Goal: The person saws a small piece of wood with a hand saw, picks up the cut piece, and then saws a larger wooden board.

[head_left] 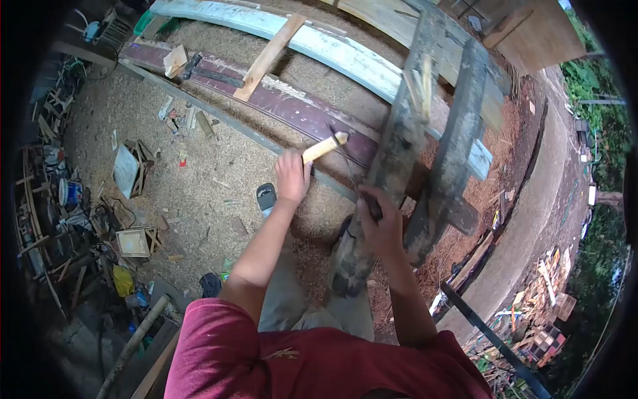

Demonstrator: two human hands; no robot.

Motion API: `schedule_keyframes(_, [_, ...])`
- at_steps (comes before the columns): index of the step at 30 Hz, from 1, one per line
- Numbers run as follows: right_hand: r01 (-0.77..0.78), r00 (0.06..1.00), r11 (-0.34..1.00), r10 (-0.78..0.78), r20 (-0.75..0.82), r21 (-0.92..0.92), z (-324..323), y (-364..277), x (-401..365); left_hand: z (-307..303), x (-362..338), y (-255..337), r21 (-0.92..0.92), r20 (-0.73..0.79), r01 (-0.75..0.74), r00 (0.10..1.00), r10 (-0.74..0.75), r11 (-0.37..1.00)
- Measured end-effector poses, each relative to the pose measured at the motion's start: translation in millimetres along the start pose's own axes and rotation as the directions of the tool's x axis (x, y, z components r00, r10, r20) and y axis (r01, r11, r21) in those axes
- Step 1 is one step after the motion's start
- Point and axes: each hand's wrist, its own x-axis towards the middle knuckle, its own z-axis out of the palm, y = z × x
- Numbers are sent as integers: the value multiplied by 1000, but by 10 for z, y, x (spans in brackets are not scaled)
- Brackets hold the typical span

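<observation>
left hand (pixel 292 178) centre frame, fist wrapped round a pale handle (pixel 323 147) | right hand (pixel 380 223) just right of centre, clenched on a dark grip (pixel 374 207) against the grey beam (pixel 399 143) | thin blade (pixel 347 166) runs between the hands | beam slants from lower centre to upper right | second beam (pixel 455 146) beside it | sawdust floor (pixel 199 179) at left

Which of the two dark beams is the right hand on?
The left beam, the one running down toward the knees; the right hand grips a tool on it. The right beam is untouched.
</observation>
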Motion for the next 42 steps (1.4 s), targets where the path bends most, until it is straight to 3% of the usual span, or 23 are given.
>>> schedule_keyframes(3, [-31, 999, 998, 32, 24, -51, 549, -205, 771, -46, 640, -592, 31, -107, 0, 994, 3, 1000])
schedule_keyframes(7, [37, 999, 990, -35, 14, -133, 1104, -288, 1690, 77, 1343, -1334, 41, -23, 14, 1000, -13, 999])
schedule_keyframes(12, [160, 983, 969, -173, -56, -187, 1453, -342, 2380, 73, 1944, -1568, 56, -128, -30, 991, 37, 998])
schedule_keyframes(15, [8, 1000, 989, -11, -21, -145, 1462, -486, 2476, 280, 2206, -1585, 107, -189, -64, 978, 83, 992])
schedule_keyframes(18, [89, 995, 988, -94, -34, -127, 1492, -394, 2574, 455, 2384, -1554, 117, -201, -38, 978, 61, 992])
schedule_keyframes(22, [40, 999, 990, -41, -2, -138, 1420, -416, 2662, 471, 2547, -1474, 92, -119, 70, 991, -59, 993])
schedule_keyframes(25, [16, 999, 990, -10, 40, -141, 1383, -374, 2716, 536, 2564, -1555, 108, -314, 91, 948, -53, 990])
schedule_keyframes(28, [-21, 998, 992, 29, 64, -121, 1397, -439, 2687, 583, 2629, -1529, 53, -376, 267, 898, -228, 962])
schedule_keyframes(32, [-112, 989, 989, 120, 82, -98, 1388, -538, 2687, 622, 2744, -1519, 172, -354, 396, 879, -318, 902])
schedule_keyframes(35, [-94, 993, 995, 96, 75, -34, 1360, -532, 2739, 707, 2813, -1522, 182, -327, 478, 853, -406, 859])
schedule_keyframes(39, [-13, 988, 989, 36, 153, -150, 1236, -567, 2966, 705, 2950, -1401, 198, -351, 602, 781, -517, 774])
schedule_keyframes(42, [-33, 971, 991, 63, 230, -133, 1125, -642, 3239, 715, 3012, -1384, 233, -370, 658, 741, -561, 716])
